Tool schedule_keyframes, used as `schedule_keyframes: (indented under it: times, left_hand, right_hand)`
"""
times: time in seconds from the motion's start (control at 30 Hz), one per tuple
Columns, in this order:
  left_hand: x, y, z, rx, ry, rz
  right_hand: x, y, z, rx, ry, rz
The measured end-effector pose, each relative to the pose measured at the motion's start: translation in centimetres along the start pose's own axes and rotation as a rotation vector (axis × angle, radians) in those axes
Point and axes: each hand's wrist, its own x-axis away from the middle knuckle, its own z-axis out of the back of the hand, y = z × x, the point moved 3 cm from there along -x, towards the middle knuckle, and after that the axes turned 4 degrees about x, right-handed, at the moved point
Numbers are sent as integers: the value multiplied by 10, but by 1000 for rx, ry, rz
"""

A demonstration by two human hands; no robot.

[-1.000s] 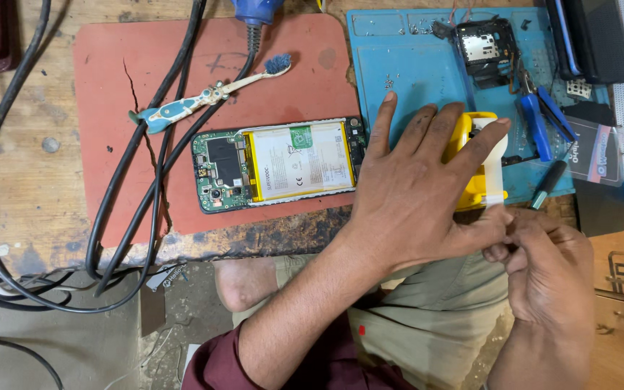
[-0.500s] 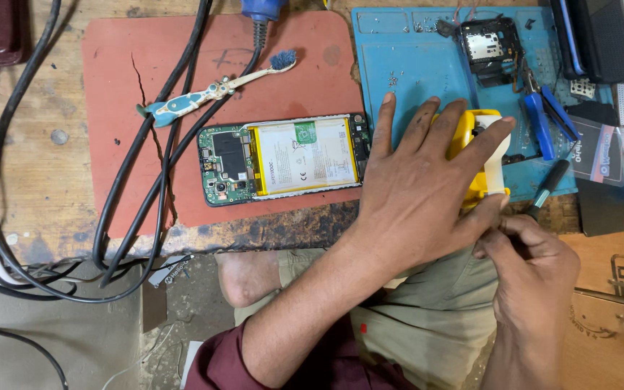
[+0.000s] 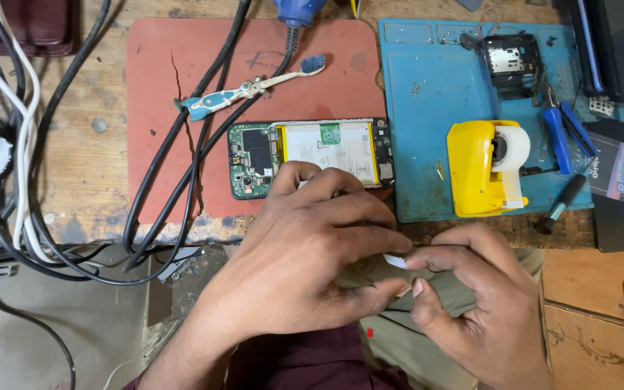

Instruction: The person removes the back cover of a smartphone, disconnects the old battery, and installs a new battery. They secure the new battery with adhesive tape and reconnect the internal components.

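Observation:
My left hand (image 3: pixel 312 245) and my right hand (image 3: pixel 471 296) meet in front of the bench edge, both pinching a small white strip of tape (image 3: pixel 394 261) between their fingertips. Just beyond my left hand an opened phone (image 3: pixel 312 153) lies on the red mat (image 3: pixel 182 65), its green circuit board and white battery exposed. A yellow tape dispenser (image 3: pixel 479 167) with a white roll stands free on the blue mat (image 3: pixel 420 94), to the right of the phone.
A blue-and-white toothbrush (image 3: pixel 247 92) lies on the red mat above the phone. Black and white cables (image 3: pixel 9 180) loop at the left. Blue-handled pliers (image 3: pixel 561 137), a small black part (image 3: pixel 508 61) and a black pen tool (image 3: pixel 561 206) sit at the right.
My left hand has let go of the yellow dispenser and moved left and toward me. Both hands now hold a torn strip of tape between them.

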Motion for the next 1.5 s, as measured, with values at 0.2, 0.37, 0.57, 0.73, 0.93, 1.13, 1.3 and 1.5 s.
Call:
schedule_keyframes:
  times: [0.2,0.37,0.57,0.73,0.93,1.13,1.3,1.5]
  left_hand:
    - [18,-9,7,51,84,23]
    - [39,-16,24,239,250,147]
    - [50,-21,27,291,250,182]
    - [56,-23,30,152,319,191]
    - [62,-26,21,-259,483,228]
    - [61,-36,11,-431,535,330]
    - [56,-43,7,-474,540,384]
    - [53,-49,5,-494,545,415]
  right_hand:
    - [-5,-13,-5,-135,-67,-82]
    - [-5,-13,-18,-525,124,-102]
    - [-21,-18,-35,-407,90,94]
    - [-32,-22,-43,-228,128,191]
    - [-48,-24,-60,-111,81,179]
    - [-71,-19,-72,-58,49,163]
    - [-82,-15,-76,-84,26,114]
    - [-88,-13,-78,-65,19,106]
